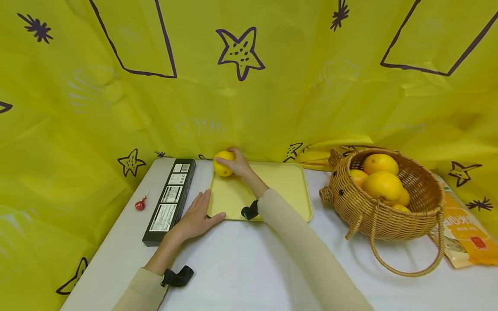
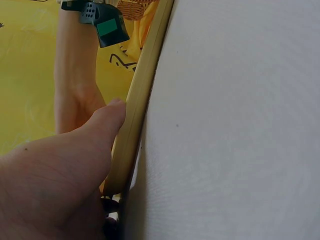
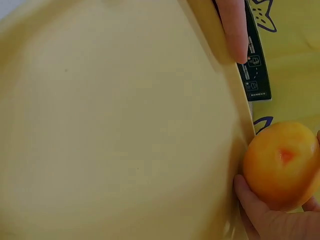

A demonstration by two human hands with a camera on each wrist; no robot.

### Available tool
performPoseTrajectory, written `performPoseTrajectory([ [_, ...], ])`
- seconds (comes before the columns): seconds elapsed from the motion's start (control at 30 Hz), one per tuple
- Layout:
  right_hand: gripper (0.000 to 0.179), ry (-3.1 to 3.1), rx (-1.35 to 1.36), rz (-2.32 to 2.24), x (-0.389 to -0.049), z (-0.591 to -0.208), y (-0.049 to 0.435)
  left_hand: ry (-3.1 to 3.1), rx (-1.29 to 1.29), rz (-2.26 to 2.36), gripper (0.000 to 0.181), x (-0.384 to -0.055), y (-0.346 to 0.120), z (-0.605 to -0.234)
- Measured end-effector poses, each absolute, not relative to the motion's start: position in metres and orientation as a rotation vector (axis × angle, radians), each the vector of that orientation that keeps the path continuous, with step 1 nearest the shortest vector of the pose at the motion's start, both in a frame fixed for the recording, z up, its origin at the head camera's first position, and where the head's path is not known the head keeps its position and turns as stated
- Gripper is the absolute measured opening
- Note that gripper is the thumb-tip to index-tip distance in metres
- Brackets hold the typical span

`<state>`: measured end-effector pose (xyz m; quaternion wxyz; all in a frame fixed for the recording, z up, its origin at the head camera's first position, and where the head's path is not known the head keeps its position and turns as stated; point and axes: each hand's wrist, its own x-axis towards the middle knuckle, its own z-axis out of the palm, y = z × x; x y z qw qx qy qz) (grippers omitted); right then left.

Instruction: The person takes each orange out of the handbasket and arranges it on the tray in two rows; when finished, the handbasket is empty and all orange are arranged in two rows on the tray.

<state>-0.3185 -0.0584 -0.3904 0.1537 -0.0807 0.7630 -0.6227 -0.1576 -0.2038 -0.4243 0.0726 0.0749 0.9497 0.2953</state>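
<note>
My right hand (image 1: 238,164) grips an orange (image 1: 223,163) at the back left corner of a pale yellow tray (image 1: 272,190). The right wrist view shows the orange (image 3: 281,162) at the tray's rim, thumb on its near side. At the tray's front left corner is my left hand (image 1: 196,219), its fingers straight along the left edge. In the left wrist view, its thumb (image 2: 107,120) lies against the tray's rim (image 2: 135,100). More oranges (image 1: 383,185) sit in a wicker pig-shaped basket (image 1: 404,224) to the right.
A long dark box (image 1: 168,203) lies left of the tray, with a red-wrapped lollipop (image 1: 140,204) beyond it. An orange-and-white packet (image 1: 464,229) lies behind the basket at the right. Yellow patterned cloth (image 1: 241,108) hangs along the table's back.
</note>
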Motion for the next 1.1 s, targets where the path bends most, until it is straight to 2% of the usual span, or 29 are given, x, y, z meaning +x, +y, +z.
performPoseTrajectory([
  [0.43,0.070,2.416,-0.343,-1.659,-0.323,-0.389,-0.069,2.856,0.221,0.865,0.099,-0.160,-0.204,-0.421],
  [0.77,0.065,2.548,-0.289,-1.628,-0.323,-0.398,-0.070,2.846,0.232,0.832,0.098,-0.160,-0.200,-0.421],
  [1.1,0.075,2.566,-0.358,-1.582,-0.318,-0.404,-0.068,2.838,0.206,0.816,0.098,-0.158,-0.203,-0.423],
])
